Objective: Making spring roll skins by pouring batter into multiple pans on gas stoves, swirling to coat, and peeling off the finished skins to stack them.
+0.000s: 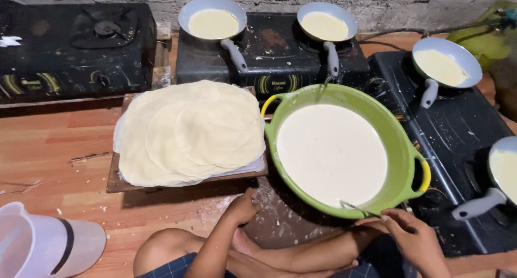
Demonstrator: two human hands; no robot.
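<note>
Your right hand sits at the near rim of the green basin, fingers pinched on a thin metal ladle handle that slants left and away into the white batter. Your left hand rests on the floor with fingers curled on nothing, farther from the handle. A stack of thin crepes lies left of the basin. Small pans wait on the stoves behind and to the right.

I see a lime-green round plastic basin with yellow handles, holding creamy white batter. Pale cream thin round crepes lie stacked on a dark brown wooden board. The blue-grey metal pans sit on black gas stoves.
</note>
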